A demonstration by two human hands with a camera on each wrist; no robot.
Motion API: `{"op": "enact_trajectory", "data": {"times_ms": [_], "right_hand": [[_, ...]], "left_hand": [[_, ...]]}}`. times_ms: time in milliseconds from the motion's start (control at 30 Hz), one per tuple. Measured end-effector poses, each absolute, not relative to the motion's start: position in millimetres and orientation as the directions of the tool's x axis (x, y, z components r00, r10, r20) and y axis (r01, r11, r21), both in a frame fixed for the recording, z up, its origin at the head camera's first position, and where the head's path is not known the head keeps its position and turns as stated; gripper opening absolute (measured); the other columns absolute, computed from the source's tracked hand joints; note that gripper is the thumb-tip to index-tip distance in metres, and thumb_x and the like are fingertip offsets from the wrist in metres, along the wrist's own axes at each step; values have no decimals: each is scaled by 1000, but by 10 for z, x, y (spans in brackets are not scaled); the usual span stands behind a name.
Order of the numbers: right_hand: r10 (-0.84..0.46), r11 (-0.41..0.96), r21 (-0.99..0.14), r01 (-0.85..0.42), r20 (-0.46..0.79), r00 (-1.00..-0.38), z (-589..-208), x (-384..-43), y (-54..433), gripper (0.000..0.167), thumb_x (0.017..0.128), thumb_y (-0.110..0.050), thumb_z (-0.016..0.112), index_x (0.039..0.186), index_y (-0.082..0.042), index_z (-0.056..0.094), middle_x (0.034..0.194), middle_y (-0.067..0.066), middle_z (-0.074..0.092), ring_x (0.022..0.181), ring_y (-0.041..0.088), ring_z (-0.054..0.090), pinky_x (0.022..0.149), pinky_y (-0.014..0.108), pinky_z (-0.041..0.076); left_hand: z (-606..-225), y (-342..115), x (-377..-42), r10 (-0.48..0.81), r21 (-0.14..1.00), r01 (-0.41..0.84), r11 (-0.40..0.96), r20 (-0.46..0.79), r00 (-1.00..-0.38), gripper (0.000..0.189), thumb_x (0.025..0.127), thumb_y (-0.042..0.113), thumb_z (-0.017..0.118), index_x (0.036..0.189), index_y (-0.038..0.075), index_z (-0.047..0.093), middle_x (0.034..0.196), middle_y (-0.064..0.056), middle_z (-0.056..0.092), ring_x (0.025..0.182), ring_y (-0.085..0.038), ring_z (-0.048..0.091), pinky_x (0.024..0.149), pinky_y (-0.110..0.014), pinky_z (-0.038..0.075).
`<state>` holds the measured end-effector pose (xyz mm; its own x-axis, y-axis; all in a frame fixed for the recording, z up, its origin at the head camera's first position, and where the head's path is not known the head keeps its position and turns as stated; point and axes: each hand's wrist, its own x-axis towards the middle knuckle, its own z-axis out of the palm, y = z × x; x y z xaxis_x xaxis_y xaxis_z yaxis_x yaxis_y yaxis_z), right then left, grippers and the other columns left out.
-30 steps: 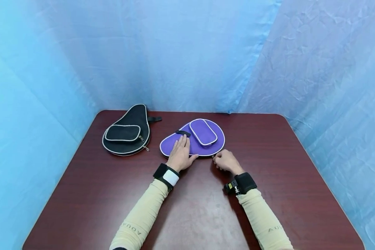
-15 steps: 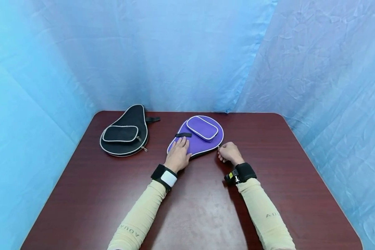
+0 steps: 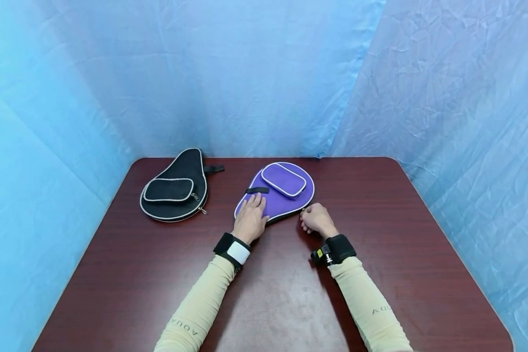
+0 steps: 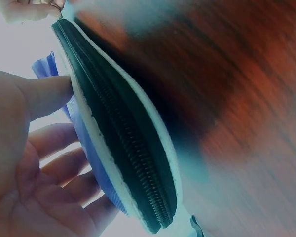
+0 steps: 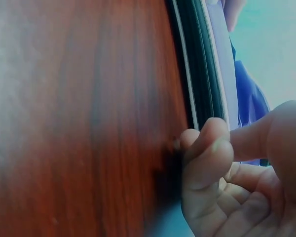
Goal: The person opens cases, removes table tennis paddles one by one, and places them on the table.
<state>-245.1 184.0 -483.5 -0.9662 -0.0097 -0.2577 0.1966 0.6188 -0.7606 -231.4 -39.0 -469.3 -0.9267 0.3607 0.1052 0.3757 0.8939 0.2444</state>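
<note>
Our purple case lies on the counter, zipper edge towards us. We rest the left hand on its narrow end, fingers straight and gripping nothing, probably to steady it, while the right hand, fingers curled, pinches the zipper pull. The black case lies apart, leftward, probably out of our way.

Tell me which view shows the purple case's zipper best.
The left wrist view: the zipper is close, its teeth distinct. The right wrist view shows a stretch running to the right hand; the head view barely shows it.
</note>
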Motion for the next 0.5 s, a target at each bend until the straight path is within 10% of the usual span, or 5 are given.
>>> {"op": "enact_trajectory", "data": {"times_ms": [500], "right_hand": [[-113, 666, -738, 108, -243, -963, -4858, -2347, 1372, 31, 95, -12, 55, 67, -3, 66, 55, 3, 61, 43, 12, 56, 43, 25, 49]], "left_hand": [[-4694, -419, -2317, 335, 240, 346, 907, 89, -938, 57, 98, 24, 62, 147, 0, 45, 157, -16, 37, 146, -31, 33, 120, -46, 25]]}}
